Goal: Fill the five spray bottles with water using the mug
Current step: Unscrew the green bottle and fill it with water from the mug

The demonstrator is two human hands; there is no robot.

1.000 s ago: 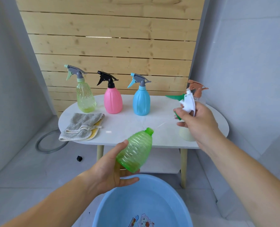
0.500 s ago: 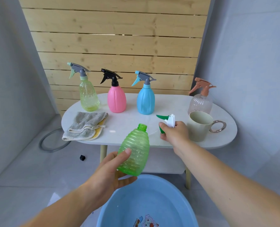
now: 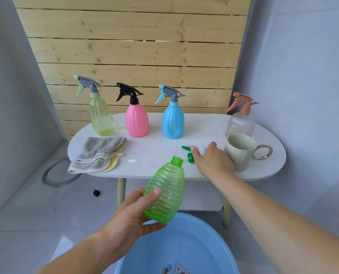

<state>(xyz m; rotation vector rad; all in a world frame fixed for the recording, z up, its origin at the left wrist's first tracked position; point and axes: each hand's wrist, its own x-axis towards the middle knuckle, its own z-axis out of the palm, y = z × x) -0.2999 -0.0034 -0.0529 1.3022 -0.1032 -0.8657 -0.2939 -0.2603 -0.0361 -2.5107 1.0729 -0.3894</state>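
Setting the spray head (image 3: pixel 185 147) on the tabletop (image 3: pixel 154 151).
Left hand (image 3: pixel 133 216) clamps the open bottle (image 3: pixel 165 192); right hand (image 3: pixel 212 161) fingers (image 3: pixel 192 148) curl over the spray head. Release it clear of the mug (image 3: pixel 241 153).

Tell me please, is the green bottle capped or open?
Open: the green bottle has a bare neck; its sprayer lies on the table.

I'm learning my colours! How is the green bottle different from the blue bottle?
The green bottle has an open neck, no sprayer; the blue bottle wears its trigger top. Green is see-through and held tilted in the left hand; blue is solid-coloured, standing upright on the table. Both are plastic.
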